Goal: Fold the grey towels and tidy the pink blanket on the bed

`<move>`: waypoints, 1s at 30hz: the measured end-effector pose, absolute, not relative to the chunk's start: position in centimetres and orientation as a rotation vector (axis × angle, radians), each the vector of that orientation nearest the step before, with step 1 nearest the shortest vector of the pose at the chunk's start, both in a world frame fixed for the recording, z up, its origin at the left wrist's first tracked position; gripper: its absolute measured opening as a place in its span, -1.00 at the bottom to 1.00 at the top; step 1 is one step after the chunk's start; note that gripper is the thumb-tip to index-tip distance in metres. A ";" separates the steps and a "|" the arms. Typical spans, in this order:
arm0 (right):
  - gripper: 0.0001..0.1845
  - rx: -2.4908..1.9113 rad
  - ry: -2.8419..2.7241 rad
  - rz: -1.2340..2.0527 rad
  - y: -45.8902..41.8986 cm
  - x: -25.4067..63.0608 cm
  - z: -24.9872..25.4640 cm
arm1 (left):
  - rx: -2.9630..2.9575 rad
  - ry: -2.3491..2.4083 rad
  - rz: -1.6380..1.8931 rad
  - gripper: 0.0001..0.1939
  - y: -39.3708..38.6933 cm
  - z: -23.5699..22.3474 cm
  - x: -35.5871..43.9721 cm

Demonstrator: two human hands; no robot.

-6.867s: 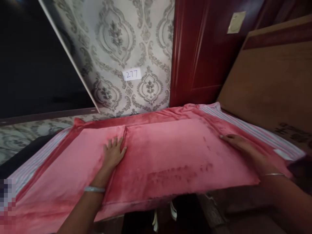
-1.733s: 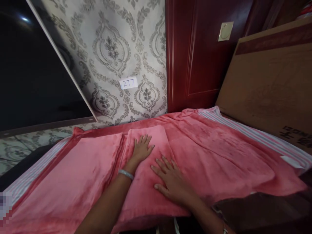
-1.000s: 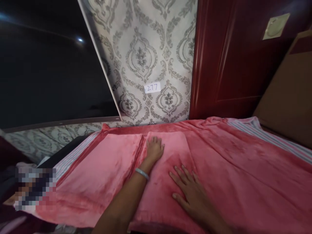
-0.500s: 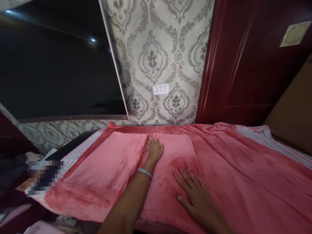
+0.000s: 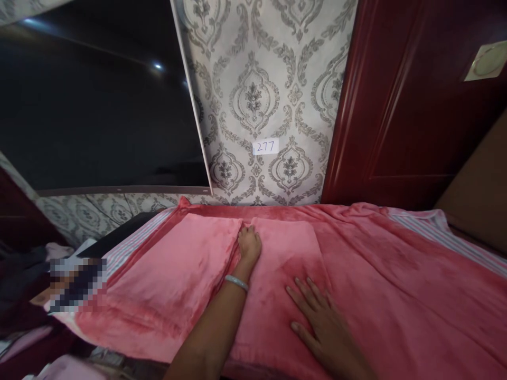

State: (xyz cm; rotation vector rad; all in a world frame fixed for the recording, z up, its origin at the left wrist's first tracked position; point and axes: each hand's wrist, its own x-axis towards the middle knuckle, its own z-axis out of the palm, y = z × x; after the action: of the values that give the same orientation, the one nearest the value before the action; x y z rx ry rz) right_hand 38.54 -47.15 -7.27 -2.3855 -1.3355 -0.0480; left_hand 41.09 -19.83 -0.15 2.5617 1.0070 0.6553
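Observation:
Pink plush cloth (image 5: 281, 248) lies in two flat panels side by side, with a narrow dark gap between them. My left hand (image 5: 249, 244), a pale bangle on its wrist, is at the far end of that gap. Its fingers are curled and drawn together on the edge of the right panel; the fingertips are partly hidden. Closer to me, my right hand (image 5: 317, 314) rests palm down on the same panel, fingers spread. The left panel (image 5: 170, 264) lies smooth, untouched by either hand.
A redder plush blanket (image 5: 396, 274) with striped edging spreads underneath and to the right. Behind stands a patterned wall with a paper label (image 5: 265, 146), between a large black television (image 5: 99, 105) and a dark red door (image 5: 412, 105). Clothes (image 5: 24, 285) lie at the left.
My left hand's fingers have drawn in and curled at the panel edge, having been more spread before. My right hand stays flat. The whole view has shifted slightly.

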 end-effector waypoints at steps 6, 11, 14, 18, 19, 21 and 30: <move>-0.31 -2.386 -1.344 -0.085 -47.2 38.6 -7.6 | 2.421 0.960 0.682 -0.49 -18.1 -0.5 41.4; -0.31 -2.363 -1.341 -0.122 -47.2 38.9 -8.3 | 2.320 0.912 0.676 -0.42 -17.3 -0.8 41.3; -0.30 -2.367 -1.329 -0.120 -47.3 38.8 -8.5 | 2.265 0.913 0.673 -0.44 -17.0 -1.0 41.4; -0.31 -2.369 -1.328 -0.119 -47.4 38.8 -8.5 | 2.215 0.933 0.688 -0.42 -16.8 -1.3 41.7; -0.31 -2.366 -1.326 -0.121 -47.4 38.8 -8.5 | 2.205 0.939 0.693 -0.41 -16.8 -1.4 41.7; -0.32 -2.356 -1.325 -0.126 -47.4 38.9 -8.4 | 2.195 0.942 0.708 -0.39 -16.8 -1.5 41.8; -0.32 -2.364 -1.342 -0.166 -47.6 39.4 -8.0 | 2.266 0.910 0.736 -0.37 -17.4 -1.3 41.5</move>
State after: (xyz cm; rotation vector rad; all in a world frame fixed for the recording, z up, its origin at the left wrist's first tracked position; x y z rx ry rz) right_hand 39.40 -47.60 -8.01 -2.3637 -1.3423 -0.1662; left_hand 41.53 -17.36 -1.34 2.2664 0.9096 0.7358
